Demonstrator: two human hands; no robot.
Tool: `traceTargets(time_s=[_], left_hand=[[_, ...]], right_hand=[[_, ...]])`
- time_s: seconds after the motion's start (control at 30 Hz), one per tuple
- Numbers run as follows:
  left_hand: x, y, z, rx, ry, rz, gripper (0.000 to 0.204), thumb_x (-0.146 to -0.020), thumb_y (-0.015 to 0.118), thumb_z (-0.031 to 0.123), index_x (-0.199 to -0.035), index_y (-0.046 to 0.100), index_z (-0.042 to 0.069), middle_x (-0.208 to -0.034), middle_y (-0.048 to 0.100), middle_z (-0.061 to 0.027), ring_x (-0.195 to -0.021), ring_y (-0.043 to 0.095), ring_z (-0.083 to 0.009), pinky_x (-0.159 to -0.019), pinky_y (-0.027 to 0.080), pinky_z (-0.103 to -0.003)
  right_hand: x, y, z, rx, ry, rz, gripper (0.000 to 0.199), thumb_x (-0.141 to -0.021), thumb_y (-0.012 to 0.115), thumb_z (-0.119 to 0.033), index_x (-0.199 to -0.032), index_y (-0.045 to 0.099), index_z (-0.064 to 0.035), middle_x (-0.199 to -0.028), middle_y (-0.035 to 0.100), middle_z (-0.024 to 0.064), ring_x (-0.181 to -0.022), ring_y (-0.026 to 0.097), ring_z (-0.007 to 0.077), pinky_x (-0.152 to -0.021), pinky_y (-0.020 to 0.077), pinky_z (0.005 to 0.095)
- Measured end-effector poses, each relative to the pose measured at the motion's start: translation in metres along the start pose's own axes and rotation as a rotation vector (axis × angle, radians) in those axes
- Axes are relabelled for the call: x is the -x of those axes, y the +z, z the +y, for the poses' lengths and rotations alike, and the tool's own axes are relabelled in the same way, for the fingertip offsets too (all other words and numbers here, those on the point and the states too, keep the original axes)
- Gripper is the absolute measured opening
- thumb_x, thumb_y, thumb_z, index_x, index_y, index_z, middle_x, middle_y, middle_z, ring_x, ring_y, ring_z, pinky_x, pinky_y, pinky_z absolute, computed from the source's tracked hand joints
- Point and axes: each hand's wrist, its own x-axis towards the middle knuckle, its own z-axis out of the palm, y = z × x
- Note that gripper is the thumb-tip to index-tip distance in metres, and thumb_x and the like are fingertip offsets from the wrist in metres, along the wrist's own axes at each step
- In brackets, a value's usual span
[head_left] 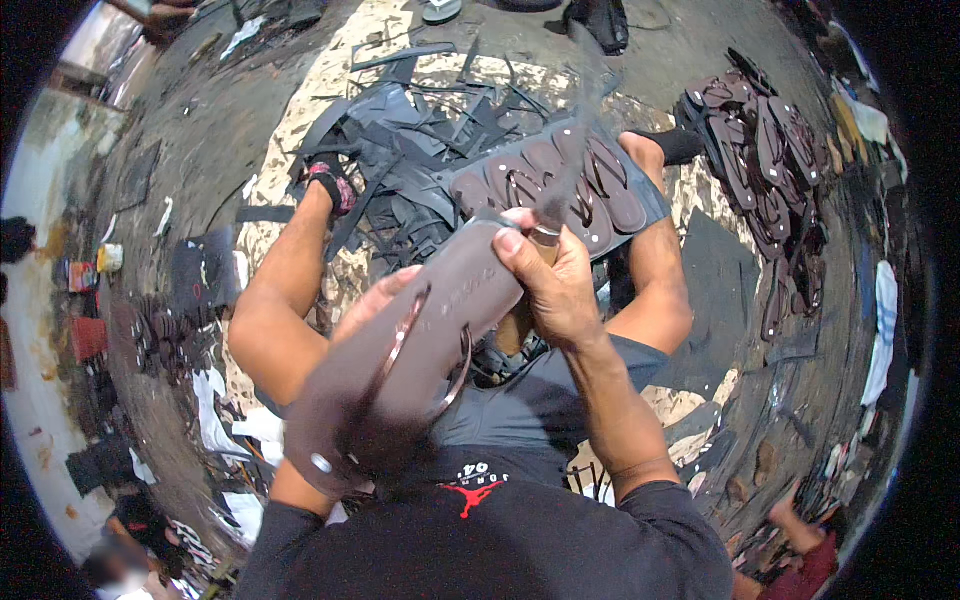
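A brown flip-flop sandal with a brown strap is held in front of my chest, sole edge turned up. My left hand supports it from underneath, only the fingers showing. My right hand is closed around the wooden handle of a long knife, whose blade rises from the sandal's toe end. Past my knees several finished brown sandals lie in a row on a grey sheet.
Black rubber offcuts are heaped on the ground between my legs. A stack of brown sandals stands at the right. Dark sheets lie beside my right leg. Another person's hand shows at the lower right.
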Motion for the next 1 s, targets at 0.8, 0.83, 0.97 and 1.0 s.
traceTargets(time_s=[0.8, 0.83, 0.97, 1.0], left_hand=[[-0.018, -0.025, -0.034, 0.156, 0.685, 0.309, 0.033, -0.104, 0.059, 0.034, -0.126, 0.059, 0.008, -0.115, 0.067, -0.0034, -0.106, 0.065, -0.0184, -0.094, 0.052, -0.039], [-0.018, -0.030, -0.040, 0.131, 0.695, 0.310, 0.033, -0.104, 0.059, 0.032, -0.125, 0.059, 0.008, -0.116, 0.067, -0.0040, -0.106, 0.064, -0.0189, -0.095, 0.052, -0.039], [-0.014, -0.044, -0.046, 0.089, 0.690, 0.352, 0.034, -0.104, 0.059, 0.030, -0.126, 0.057, 0.005, -0.119, 0.065, -0.0066, -0.109, 0.063, -0.0207, -0.098, 0.051, -0.040], [-0.012, -0.050, -0.047, 0.076, 0.678, 0.360, 0.035, -0.103, 0.059, 0.031, -0.127, 0.057, 0.005, -0.119, 0.065, -0.0067, -0.109, 0.063, -0.0208, -0.098, 0.051, -0.040]], right_hand=[[0.034, -0.002, 0.073, 1.225, -0.186, -0.307, 0.041, -0.079, 0.072, -0.004, -0.117, 0.059, -0.0046, -0.097, 0.065, 0.0166, -0.090, 0.066, 0.0382, -0.077, 0.0540, 0.0429], [0.031, -0.001, 0.072, 1.235, -0.170, -0.352, 0.041, -0.079, 0.072, -0.004, -0.117, 0.058, -0.0049, -0.097, 0.065, 0.0167, -0.090, 0.066, 0.0386, -0.078, 0.0538, 0.0437], [0.009, 0.022, 0.059, 1.315, -0.045, -0.527, 0.044, -0.079, 0.073, -0.009, -0.119, 0.056, -0.0050, -0.098, 0.066, 0.0180, -0.093, 0.066, 0.0402, -0.079, 0.0533, 0.0474], [0.002, 0.028, 0.058, 1.331, -0.030, -0.562, 0.044, -0.080, 0.073, -0.010, -0.120, 0.056, -0.0047, -0.098, 0.067, 0.0183, -0.094, 0.066, 0.0401, -0.080, 0.0532, 0.0480]])
